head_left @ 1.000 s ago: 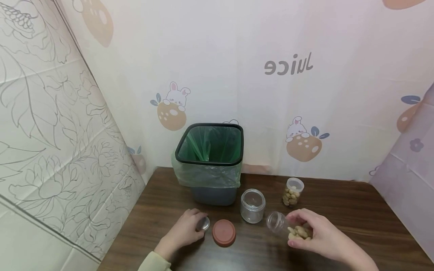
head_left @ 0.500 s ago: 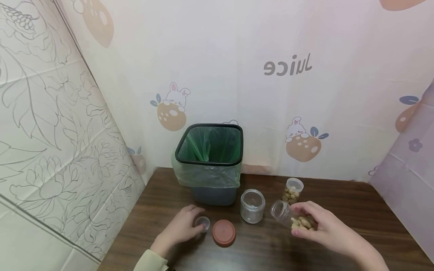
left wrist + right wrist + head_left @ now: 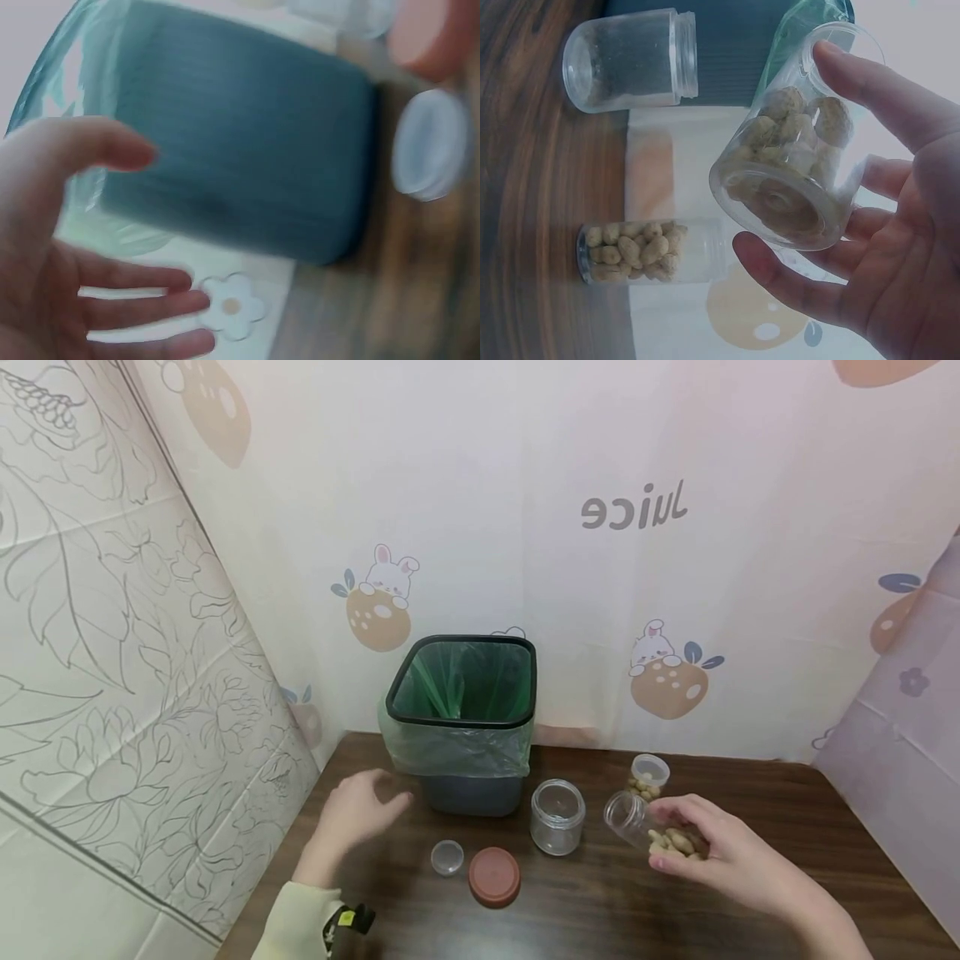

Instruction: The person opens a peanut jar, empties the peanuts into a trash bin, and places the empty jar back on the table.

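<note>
My right hand (image 3: 723,856) grips a clear open-mouthed jar (image 3: 628,814) with peanuts (image 3: 776,142) in it. The jar is held tilted above the table, its mouth facing up and to the left. Fingers and thumb wrap its sides in the right wrist view. My left hand (image 3: 358,810) holds nothing; its fingers are spread in front of the bin (image 3: 476,795), left of it in the head view. On the table below that hand lies a small clear lid (image 3: 447,857), beside a reddish-brown lid (image 3: 495,877).
A wide clear jar (image 3: 558,828) without a lid stands right of the bin, with nothing in it. Behind my right hand stands a smaller capped jar (image 3: 637,251) partly full of peanuts. A green bag lines the bin's black rim (image 3: 462,723), near the patterned wall cloth (image 3: 592,685).
My left hand has let go of the small clear lid and moved away up and to the left. My right hand has lifted the jar of peanuts slightly and shifted it right.
</note>
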{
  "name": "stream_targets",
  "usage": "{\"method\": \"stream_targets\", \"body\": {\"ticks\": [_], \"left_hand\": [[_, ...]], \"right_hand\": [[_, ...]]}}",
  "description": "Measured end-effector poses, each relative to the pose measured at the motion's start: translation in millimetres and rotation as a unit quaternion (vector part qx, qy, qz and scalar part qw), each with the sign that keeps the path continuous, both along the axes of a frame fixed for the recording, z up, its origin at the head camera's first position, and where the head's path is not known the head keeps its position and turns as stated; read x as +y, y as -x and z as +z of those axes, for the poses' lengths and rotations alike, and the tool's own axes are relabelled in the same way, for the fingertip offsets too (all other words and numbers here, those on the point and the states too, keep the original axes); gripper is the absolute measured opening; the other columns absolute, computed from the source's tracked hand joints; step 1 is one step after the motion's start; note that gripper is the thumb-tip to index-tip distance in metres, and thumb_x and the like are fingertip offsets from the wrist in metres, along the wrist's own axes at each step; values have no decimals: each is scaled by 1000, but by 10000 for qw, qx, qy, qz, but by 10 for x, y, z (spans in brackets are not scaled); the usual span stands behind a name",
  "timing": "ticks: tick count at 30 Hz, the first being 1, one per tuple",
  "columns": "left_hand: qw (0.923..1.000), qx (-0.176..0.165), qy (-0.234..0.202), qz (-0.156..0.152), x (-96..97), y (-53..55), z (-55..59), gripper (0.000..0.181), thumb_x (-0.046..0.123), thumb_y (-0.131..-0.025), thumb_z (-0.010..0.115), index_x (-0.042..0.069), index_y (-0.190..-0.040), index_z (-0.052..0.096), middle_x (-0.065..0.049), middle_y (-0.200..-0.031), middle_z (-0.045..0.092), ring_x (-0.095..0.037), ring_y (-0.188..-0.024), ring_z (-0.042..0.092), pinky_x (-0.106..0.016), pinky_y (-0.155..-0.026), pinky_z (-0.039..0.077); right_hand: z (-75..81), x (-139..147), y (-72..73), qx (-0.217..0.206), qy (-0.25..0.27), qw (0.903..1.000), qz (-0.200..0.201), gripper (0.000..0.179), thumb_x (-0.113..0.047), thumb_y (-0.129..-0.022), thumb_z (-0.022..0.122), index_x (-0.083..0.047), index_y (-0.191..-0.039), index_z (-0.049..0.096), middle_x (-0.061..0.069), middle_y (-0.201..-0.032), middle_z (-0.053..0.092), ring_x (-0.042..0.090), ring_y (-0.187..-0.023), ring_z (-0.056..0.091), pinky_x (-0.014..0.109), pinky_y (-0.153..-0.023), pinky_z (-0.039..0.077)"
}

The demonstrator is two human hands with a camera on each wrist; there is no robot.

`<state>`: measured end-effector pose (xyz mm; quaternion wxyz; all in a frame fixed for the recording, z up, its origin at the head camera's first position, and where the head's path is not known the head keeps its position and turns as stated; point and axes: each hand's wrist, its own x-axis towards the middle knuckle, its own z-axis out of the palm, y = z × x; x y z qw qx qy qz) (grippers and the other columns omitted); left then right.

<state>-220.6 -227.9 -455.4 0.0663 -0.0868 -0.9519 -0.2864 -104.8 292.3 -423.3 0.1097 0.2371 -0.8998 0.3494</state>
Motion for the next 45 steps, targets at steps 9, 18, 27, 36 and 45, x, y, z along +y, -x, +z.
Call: {"method": "stream_targets", "body": {"ticks": [9,18,27,36,45], "left_hand": [[9826,1119,-1478,128,5,166,417,71,29,-105,60,3,-167,38,-24,-163,51,-47,-145,52,-70,-116,42],[9586,1792,-2102,-695,231,453,606,83,46,-103,64,18,-173,30,-14,-174,38,-42,-154,45,-70,-116,43],[9628,1738,-1957,-665,417,654,628,89,51,-96,73,14,-170,38,-12,-172,42,-35,-157,41,-66,-125,32],[9581,1788,-2184,-481,528,686,618,85,58,-91,80,9,-157,58,-12,-170,45,-38,-157,41,-72,-123,32],[9414,2117,-2605,-338,650,750,553,81,53,-91,76,3,-152,60,-14,-163,50,-35,-152,44,-68,-123,32]], "right_hand": [[100,23,70,63,-43,10000,-8,51,-16,-86,95,-19,-130,70,-4,-120,71,6,-97,66,24,-72,58],[253,37,168,237,-297,9993,-67,52,-21,-86,95,-21,-131,69,-7,-118,72,5,-96,67,22,-73,54],[376,88,237,272,-338,9990,-77,53,-21,-86,95,-20,-132,69,-5,-118,71,5,-98,65,24,-72,56],[508,161,330,100,-624,9975,-307,53,-26,-89,93,-17,-136,68,-3,-121,71,3,-104,64,27,-71,57],[683,173,509,361,-637,9972,-170,54,-22,-90,92,-14,-137,68,0,-117,68,5,-98,60,27,-65,52]]}}
